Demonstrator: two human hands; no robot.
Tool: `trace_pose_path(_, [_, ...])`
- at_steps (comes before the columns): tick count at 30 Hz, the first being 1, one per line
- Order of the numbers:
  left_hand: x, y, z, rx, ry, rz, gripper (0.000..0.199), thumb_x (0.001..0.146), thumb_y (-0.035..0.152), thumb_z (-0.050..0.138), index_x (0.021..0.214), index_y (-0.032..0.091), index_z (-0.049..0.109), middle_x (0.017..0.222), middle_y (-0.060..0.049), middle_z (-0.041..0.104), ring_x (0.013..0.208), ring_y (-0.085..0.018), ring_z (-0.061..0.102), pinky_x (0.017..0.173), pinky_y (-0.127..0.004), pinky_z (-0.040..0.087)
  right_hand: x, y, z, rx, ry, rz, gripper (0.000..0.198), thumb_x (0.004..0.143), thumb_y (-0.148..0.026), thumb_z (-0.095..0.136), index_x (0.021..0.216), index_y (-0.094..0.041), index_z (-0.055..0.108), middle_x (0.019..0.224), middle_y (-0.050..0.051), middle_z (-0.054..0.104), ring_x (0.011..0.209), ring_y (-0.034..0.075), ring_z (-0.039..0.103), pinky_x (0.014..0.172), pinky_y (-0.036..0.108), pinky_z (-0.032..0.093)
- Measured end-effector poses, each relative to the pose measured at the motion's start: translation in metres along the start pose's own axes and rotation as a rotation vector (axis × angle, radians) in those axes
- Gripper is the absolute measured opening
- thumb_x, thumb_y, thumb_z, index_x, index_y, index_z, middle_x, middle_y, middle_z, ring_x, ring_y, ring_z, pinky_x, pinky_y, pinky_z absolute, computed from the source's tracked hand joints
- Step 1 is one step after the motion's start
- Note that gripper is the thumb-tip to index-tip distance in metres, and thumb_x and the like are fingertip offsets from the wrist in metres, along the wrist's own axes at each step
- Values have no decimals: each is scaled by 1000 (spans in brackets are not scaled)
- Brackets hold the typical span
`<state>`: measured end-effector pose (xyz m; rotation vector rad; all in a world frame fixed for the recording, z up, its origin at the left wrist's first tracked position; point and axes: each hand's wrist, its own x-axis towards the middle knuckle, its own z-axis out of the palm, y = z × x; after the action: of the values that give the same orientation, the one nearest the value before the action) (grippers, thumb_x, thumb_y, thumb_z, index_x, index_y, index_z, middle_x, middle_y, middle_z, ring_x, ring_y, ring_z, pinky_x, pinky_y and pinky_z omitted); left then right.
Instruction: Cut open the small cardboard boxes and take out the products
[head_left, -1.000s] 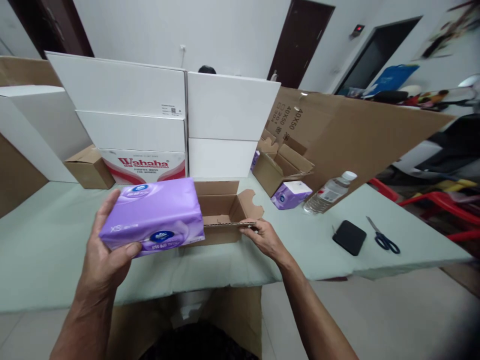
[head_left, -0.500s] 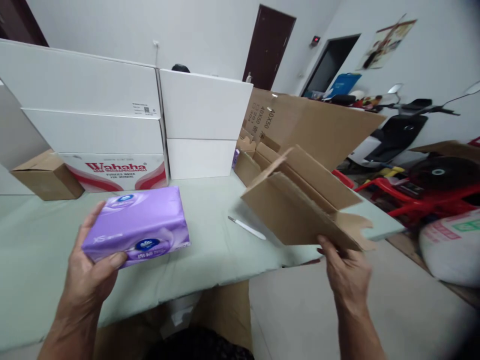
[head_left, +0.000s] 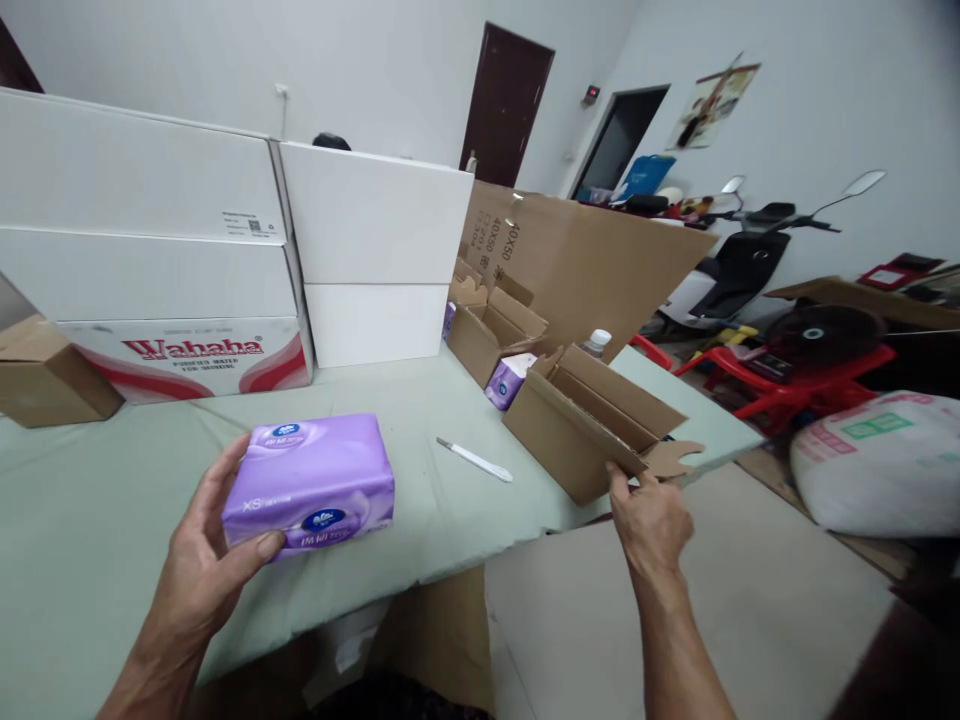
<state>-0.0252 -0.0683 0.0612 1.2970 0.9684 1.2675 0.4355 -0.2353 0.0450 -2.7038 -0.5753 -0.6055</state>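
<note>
My left hand [head_left: 217,550] grips a purple pack of tissues [head_left: 315,470] by its left end, thumb on the near side and fingers behind. The pack is at the table's near half. My right hand [head_left: 651,520] pinches the near edge of an open cardboard box [head_left: 562,440] at the table's right edge. The box's flaps stand up and its inside is mostly hidden. Between the pack and the box, a white-handled craft knife [head_left: 476,460] lies on the green tablecloth [head_left: 405,540].
Beyond the held box are another purple tissue pack [head_left: 510,378], a second open box [head_left: 491,325] and a bottle cap [head_left: 598,340]. White cartons [head_left: 187,355] wall the back, with a closed brown box [head_left: 56,375] at left. A large cardboard sheet [head_left: 585,260] stands behind.
The cardboard box has come down from a tilted, raised position to the table's right edge, uncovering the tissue pack and bottle behind it. The view has turned slightly right.
</note>
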Motion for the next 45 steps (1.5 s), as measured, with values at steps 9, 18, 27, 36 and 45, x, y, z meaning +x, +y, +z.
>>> trace_pose_path(9, [-2,11,20,-72,-24,-102,104,57,49,96,150,27,55,155,-12,56,144,-44,50,121,-52,43,12,-13,11,66,65,-53,47,91,-44,56,98,-7,83,99,25,69,78,30,60,66,40,41])
trace_pose_path(18, [0,6,29,-60,-71,-122,108,59,49,95,154,24,51,150,-14,59,137,-41,58,104,-40,58,26,-44,24,119,26,-157,44,92,-42,53,99,-9,81,98,23,68,85,30,59,73,39,43])
trace_pose_path(27, [1,2,28,-6,-43,-105,101,60,51,94,150,26,55,153,-12,58,137,-41,58,104,-40,58,36,-48,35,201,38,-200,40,90,-42,51,93,-14,79,92,19,66,93,31,56,75,38,42])
trace_pose_path(36, [1,0,30,-8,-50,-138,101,62,52,93,151,27,53,155,-11,56,140,-41,56,110,-42,55,31,-51,35,215,12,-188,44,90,-42,48,99,-13,78,91,20,66,91,32,56,77,40,43])
trace_pose_path(45, [-2,-4,40,-52,-91,-152,106,61,51,94,154,25,50,157,-13,54,141,-40,55,109,-38,54,30,-81,39,239,-62,-232,40,93,-35,49,108,-12,77,92,19,68,96,31,57,79,37,43])
